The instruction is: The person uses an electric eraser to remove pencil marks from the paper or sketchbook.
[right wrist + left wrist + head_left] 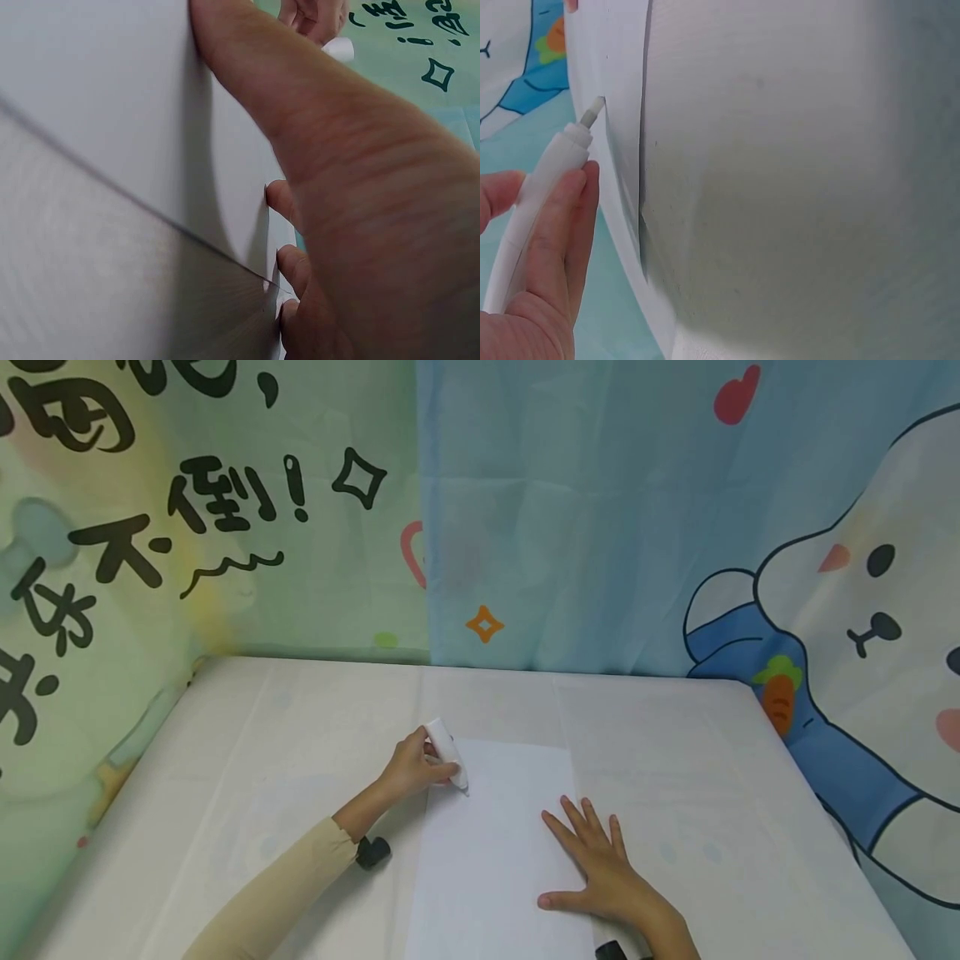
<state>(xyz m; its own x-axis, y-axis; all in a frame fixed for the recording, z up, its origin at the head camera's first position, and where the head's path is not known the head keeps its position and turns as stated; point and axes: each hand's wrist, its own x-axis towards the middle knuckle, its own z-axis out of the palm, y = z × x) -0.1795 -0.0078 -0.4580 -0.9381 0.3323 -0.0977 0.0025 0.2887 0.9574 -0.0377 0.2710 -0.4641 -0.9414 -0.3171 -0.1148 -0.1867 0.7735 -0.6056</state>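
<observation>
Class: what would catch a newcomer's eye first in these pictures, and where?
Probably the white cartoon animal in blue, printed on the coloured fabric backdrop at right, and the bold black lettering at upper left. Below, on the white tabletop, the left hand grips a white pen-shaped tool at the upper left of a white paper sheet; the right hand is spread over its right edge.

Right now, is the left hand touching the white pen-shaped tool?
Touching. Left wrist view shows it: the left hand pinches the white pen-shaped tool between thumb and fingers.
</observation>
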